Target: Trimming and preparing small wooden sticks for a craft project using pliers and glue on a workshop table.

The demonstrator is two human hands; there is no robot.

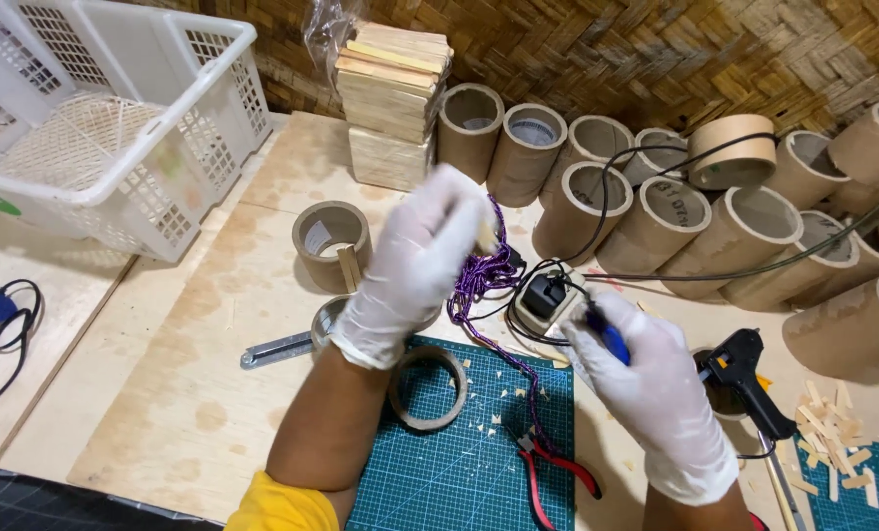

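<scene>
- Left hand (415, 265), right hand (661, 398): white gloves.
- Cord (479, 280) by left hand: purple.
- Tool (607, 334) in right hand: blue.
- Cutting mat (469, 472) beneath hands: green, gridded.
- Pliers (548, 467) below hands: red handles.
- Glue gun (739, 369) beside right hand: black.

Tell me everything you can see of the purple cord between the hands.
The purple cord looks braided, purple flecked with lighter thread, and slack. Its upper end runs up into the gloved left hand, whose fingers pinch it beside a pale stick-like piece. Below, it bunches in loose loops over the black cables by the white power strip, then one strand trails down across the green cutting mat towards the red-handled pliers. The right hand does not touch it.
</scene>
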